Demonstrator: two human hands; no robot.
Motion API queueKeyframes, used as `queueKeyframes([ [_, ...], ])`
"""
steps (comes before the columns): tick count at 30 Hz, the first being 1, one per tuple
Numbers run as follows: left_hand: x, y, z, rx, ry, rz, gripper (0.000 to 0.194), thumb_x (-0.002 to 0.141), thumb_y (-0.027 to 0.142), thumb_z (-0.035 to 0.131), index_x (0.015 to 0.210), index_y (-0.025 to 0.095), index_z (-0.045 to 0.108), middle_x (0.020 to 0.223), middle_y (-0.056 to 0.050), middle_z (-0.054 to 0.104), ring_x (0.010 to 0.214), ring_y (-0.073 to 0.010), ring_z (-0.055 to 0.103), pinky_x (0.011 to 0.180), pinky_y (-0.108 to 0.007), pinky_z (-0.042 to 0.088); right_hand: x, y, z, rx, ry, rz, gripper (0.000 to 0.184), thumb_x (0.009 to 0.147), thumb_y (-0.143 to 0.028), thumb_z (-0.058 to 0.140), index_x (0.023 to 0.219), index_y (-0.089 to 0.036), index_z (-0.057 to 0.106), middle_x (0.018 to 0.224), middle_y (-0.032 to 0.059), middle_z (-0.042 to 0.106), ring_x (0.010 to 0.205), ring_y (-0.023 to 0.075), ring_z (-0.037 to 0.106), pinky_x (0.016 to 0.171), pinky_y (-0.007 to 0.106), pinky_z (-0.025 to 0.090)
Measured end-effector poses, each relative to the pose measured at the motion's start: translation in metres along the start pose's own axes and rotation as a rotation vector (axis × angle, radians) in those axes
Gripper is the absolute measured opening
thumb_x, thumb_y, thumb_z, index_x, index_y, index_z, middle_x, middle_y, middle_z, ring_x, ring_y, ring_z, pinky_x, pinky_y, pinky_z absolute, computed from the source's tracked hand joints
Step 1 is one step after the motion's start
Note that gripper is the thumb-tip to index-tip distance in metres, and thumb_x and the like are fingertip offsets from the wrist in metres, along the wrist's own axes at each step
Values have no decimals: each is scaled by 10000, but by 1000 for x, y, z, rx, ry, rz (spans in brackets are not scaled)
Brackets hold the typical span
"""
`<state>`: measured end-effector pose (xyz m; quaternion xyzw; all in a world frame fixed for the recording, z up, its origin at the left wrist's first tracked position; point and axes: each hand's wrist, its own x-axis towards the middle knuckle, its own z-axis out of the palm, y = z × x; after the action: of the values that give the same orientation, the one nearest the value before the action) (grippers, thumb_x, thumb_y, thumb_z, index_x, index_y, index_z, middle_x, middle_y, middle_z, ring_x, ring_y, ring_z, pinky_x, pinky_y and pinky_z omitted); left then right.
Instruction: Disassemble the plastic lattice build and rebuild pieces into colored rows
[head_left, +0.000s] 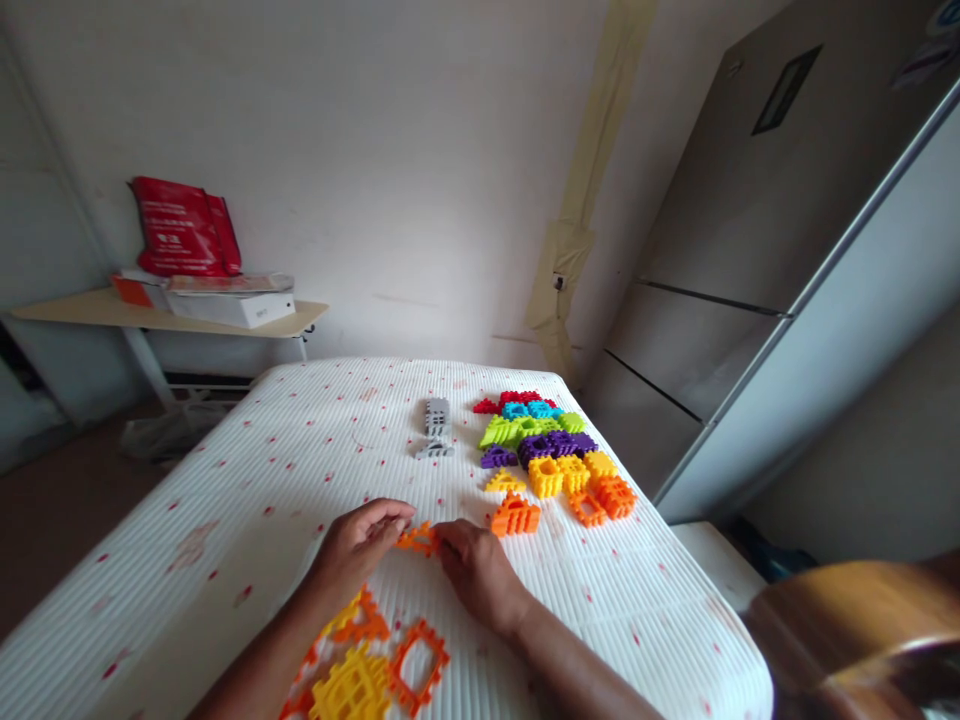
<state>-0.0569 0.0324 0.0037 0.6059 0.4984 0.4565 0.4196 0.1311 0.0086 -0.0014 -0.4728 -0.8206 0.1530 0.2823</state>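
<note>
Left hand (360, 548) gripped one end of an orange block (417, 539) with curled fingers; right hand (478, 573), equally closed, held its other end.

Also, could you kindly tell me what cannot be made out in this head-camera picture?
Head view:
The orange plastic lattice piece: partly hidden by the left hand and right hand.
The yellow plastic lattice piece: cut off by the lower edge.
The curved brown wooden object: cut off by the right edge.
</note>
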Motion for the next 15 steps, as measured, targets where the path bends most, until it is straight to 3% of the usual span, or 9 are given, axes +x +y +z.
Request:
queueKeyframes([
  [4, -2, 6, 0, 79, -10, 49, 205, 688, 313, 601, 822, 211, 719, 809, -41, 725, 779, -201, 657, 715, -278, 499, 2, 2, -4, 286, 67, 108, 276, 844, -129, 423, 1019, -179, 631, 816, 9, 653, 718, 120, 596, 638, 196, 457],
  [8, -2, 14, 1, 244, -8, 180, 237, 622, 208, 617, 830, 237, 727, 773, -12, 724, 642, -155, 629, 614, -234, 491, 3, 4, -1, 396, 112, 179, 339, 833, -153, 431, 1147, -142, 560, 679, -20, 609, 584, 98, 552, 562, 189, 450],
  [11, 0, 13, 3, 240, 9, 258, 250, 609, 181, 594, 806, 255, 729, 755, 3, 724, 599, -131, 608, 605, -221, 484, 4, 3, -1, 341, 170, 166, 320, 825, -136, 437, 1116, -142, 571, 726, 1, 629, 635, 106, 578, 626, 208, 473],
  [15, 2, 7, 5, 171, 20, 224, 198, 611, 208, 606, 763, 247, 726, 694, 7, 712, 598, -130, 608, 604, -220, 480, 3, 1, -5, 99, 216, 77, 286, 787, -137, 523, 1059, -165, 610, 919, 63, 651, 806, 163, 611, 734, 272, 496],
])
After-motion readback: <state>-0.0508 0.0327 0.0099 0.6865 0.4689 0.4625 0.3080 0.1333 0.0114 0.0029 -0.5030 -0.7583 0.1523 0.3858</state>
